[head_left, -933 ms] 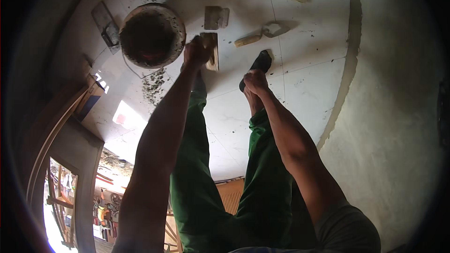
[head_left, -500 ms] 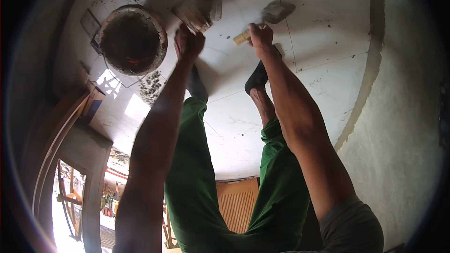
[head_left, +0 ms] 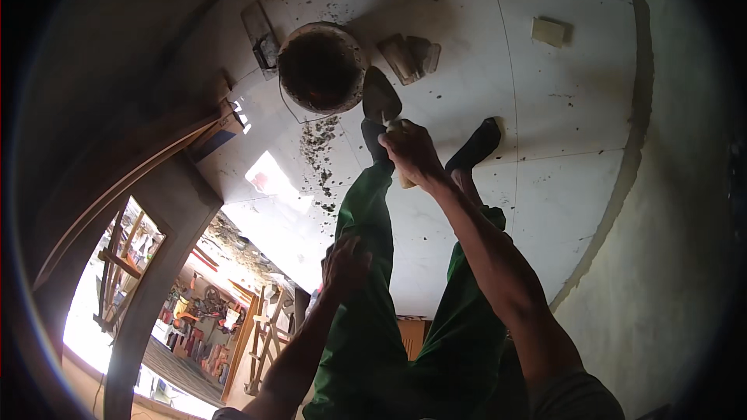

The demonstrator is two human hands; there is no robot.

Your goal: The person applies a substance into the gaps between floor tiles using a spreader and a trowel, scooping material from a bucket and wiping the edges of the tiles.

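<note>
Trowel (head_left: 381, 98) in my R hand (head_left: 413, 154), nr the bucket (head_left: 347, 33)

I've got my R fingers wrapped rd the trowel's pale handle, blade pointing fwd, just beside the bucket; can't tell if they touch. L hand (head_left: 346, 267) is over my green trouser leg (head_left: 366, 206), fingers bent; can't tell if it's gripping anything. Dark mix (head_left: 317, 74) in bucket. On the floor (head_left: 560, 194): flat float (head_left: 257, 27) L of bucket, wooden board (head_left: 398, 59) to its R, yellowish block (head_left: 548, 32) further R.

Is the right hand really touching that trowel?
Touching: the head view shows the right hand closed around the pale handle of the trowel, with the handle's end poking out below.
</note>
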